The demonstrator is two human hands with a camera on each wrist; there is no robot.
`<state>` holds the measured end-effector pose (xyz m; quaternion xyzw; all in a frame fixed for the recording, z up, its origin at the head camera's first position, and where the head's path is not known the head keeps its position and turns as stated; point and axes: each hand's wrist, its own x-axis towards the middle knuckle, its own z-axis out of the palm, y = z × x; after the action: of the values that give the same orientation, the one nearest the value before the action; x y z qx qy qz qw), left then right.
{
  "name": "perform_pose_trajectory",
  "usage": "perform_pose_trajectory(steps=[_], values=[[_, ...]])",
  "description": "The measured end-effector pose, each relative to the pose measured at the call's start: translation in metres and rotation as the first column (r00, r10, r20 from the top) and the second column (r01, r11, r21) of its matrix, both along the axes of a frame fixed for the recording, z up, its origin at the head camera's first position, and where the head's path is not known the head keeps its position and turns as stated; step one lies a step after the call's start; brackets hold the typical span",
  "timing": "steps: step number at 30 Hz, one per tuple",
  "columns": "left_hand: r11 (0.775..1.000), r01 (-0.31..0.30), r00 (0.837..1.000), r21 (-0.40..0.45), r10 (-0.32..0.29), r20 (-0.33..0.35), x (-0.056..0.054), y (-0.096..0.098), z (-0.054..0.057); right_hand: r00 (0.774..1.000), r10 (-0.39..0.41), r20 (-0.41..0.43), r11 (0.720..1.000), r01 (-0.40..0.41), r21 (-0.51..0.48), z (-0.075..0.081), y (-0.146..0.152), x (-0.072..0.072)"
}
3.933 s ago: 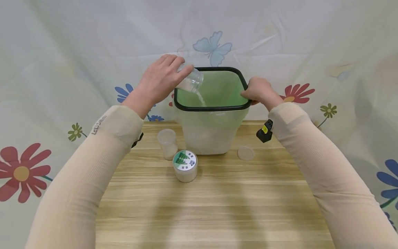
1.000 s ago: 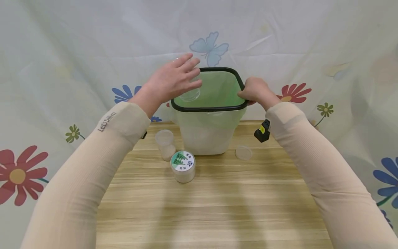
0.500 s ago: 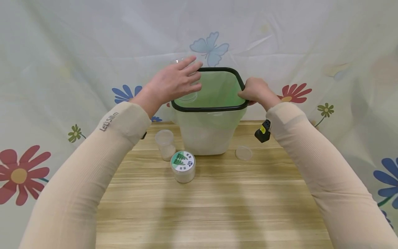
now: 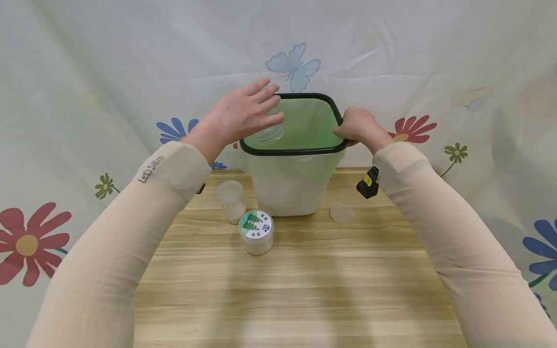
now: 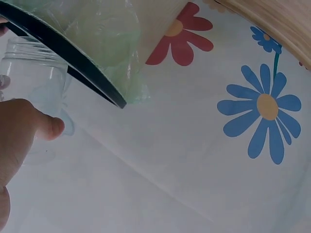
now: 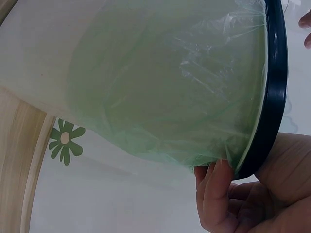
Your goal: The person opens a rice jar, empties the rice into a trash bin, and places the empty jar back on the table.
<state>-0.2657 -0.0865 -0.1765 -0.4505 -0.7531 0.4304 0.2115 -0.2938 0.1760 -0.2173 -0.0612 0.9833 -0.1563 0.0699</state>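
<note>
My left hand [image 4: 243, 111] holds a clear plastic jar [image 4: 271, 135] tipped over the left side of a white trash bin [image 4: 291, 193]. In the left wrist view the thumb [image 5: 48, 127] lies along the jar [image 5: 36, 73], whose threaded mouth is at the bin's black rim [image 5: 68, 51]. No contents show in the visible part of the jar. A thin green bag [image 4: 304, 125] lines the bin and folds over its outside. My right hand [image 4: 359, 125] grips the rim at the right, fingers under the bag's edge in the right wrist view.
On the wooden table [image 4: 296, 290], before the bin, stand a lidded round tub [image 4: 256, 234] with a green-and-white label and a clear jar [image 4: 232, 200] with pale contents. A clear lid [image 4: 341, 213] lies at right. A flowered curtain [image 4: 391, 58] hangs behind.
Earlier, white grains poured from the tilted jar into the bin; no stream shows now. The left hand has turned the jar further over and shifted slightly. The right hand stays on the rim.
</note>
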Motion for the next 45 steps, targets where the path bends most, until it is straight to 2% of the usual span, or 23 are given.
perform_pose_trajectory(steps=[5, 11, 15, 20, 23, 30, 38, 45], values=[[0.999, -0.051, 0.997, -0.014, 0.051, 0.054, 0.001, -0.001, 0.0, 1.0, -0.003, -0.007, 1.0, 0.002, -0.007, -0.001, 0.0, -0.001], [0.998, -0.055, 0.996, 0.002, 0.055, 0.069, 0.001, -0.003, -0.001, 1.0, -0.007, -0.004, 1.0, 0.007, -0.012, -0.001, 0.0, 0.001], [0.999, -0.043, 0.998, -0.002, 0.043, 0.043, 0.001, -0.003, -0.002, 1.0, -0.007, -0.001, 1.0, 0.007, -0.008, 0.0, -0.001, 0.001], [1.0, 0.013, 1.0, -0.014, -0.013, -0.002, 0.0, 0.0, -0.003, 1.0, 0.0, 0.007, 1.0, 0.0, -0.001, 0.0, -0.001, 0.002], [0.999, 0.021, 0.999, -0.031, -0.022, -0.024, -0.001, 0.002, -0.005, 1.0, -0.001, 0.008, 1.0, 0.001, -0.003, -0.001, -0.001, 0.001], [0.996, 0.002, 0.997, -0.088, -0.009, -0.08, -0.001, 0.006, -0.008, 1.0, -0.006, -0.003, 1.0, 0.006, -0.003, -0.003, -0.001, 0.0], [0.986, -0.072, 0.994, -0.151, 0.058, -0.097, 0.0, 0.013, -0.009, 1.0, -0.009, -0.005, 1.0, 0.009, -0.009, -0.003, -0.001, 0.0], [0.983, -0.065, 0.99, -0.172, 0.042, -0.136, 0.002, 0.018, -0.009, 1.0, -0.01, -0.01, 1.0, 0.01, -0.016, -0.003, -0.002, 0.0]])
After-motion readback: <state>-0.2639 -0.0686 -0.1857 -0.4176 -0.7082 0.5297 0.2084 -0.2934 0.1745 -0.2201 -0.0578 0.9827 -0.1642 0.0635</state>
